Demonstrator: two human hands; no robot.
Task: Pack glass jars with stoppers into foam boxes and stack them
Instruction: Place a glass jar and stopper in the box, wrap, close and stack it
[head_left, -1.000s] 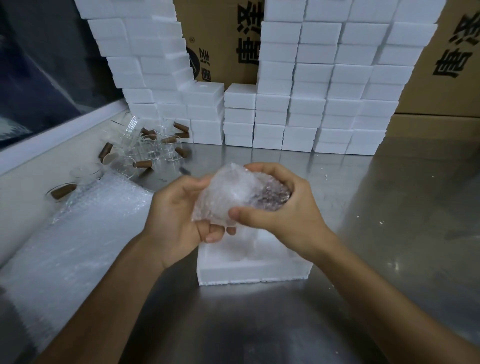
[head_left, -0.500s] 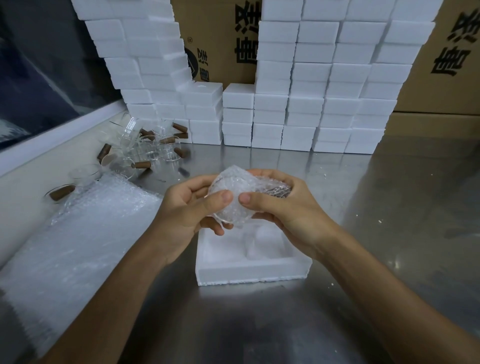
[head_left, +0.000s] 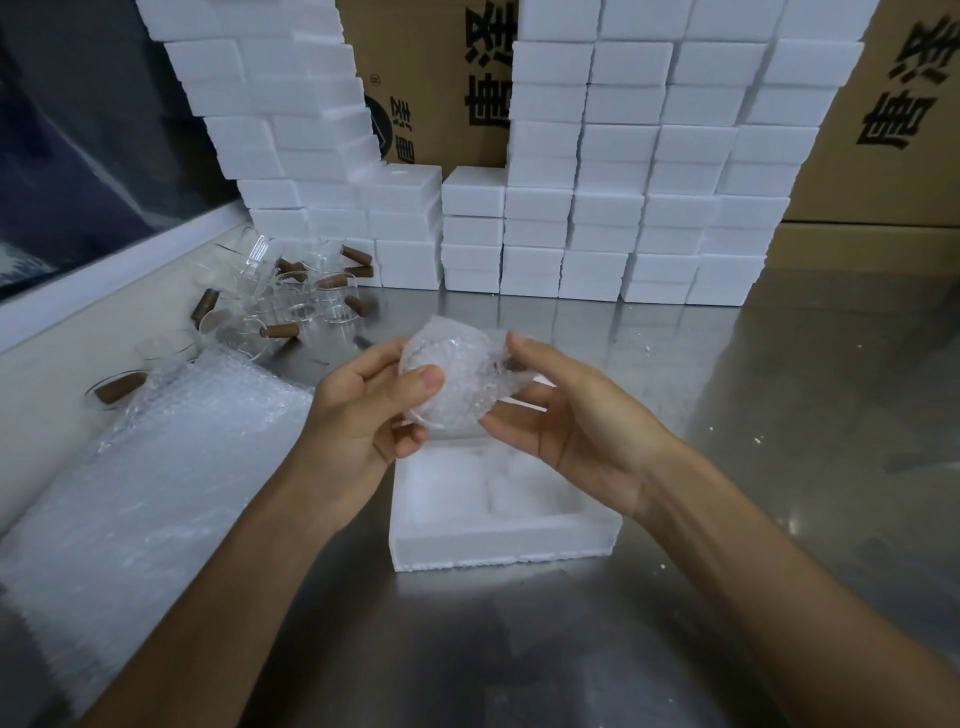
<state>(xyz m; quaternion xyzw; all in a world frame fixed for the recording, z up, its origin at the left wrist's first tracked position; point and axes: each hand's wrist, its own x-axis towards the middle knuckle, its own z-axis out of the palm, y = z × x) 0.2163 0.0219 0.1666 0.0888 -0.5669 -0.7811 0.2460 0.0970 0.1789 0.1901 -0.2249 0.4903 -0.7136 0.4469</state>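
Both hands pinch bubble-wrapped jar (head_left: 457, 379) (round, bumpy) | left hand (head_left: 358, 415) thumb on top, right hand (head_left: 571, 431) fingers spread | over open foam box (head_left: 498, 535)

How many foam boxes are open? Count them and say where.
1. The open foam box sits on the table, below the wrapped bundle held by the left hand and right hand. The stacked boxes at the back look closed; others may be hidden behind.

table (head_left: 779, 467): brushed metal, glossy. boxes (head_left: 649, 156): matt white foam. jars (head_left: 306, 306): clear glass. wrap (head_left: 156, 467): bubbled clear plastic.
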